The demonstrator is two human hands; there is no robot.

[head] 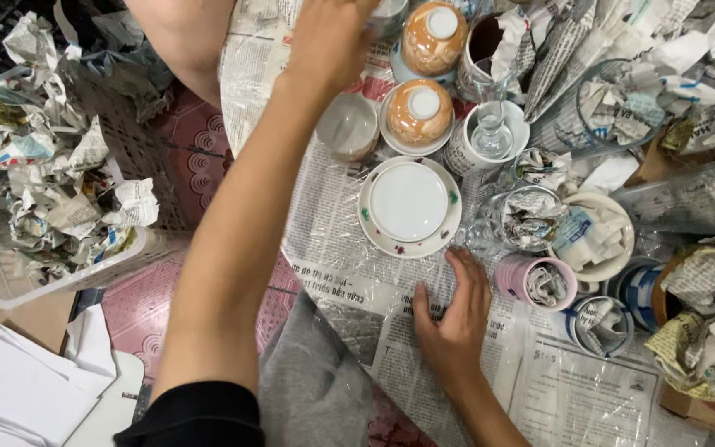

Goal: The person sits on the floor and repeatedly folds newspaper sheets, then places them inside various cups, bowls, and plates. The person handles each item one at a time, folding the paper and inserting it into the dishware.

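Left hand reaches over upturned cups; its grip cannot be told. Right hand lies flat, grip spread, on the newspaper-covered surface near stacked plates.

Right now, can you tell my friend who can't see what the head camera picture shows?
A person's left hand reaches across a newspaper-covered table toward upturned cups at the far edge, while the right hand rests flat on the paper beside stacked white plates. Cups and glasses stuffed with crumpled newspaper crowd the right; a clear bin of crumpled paper sits left.
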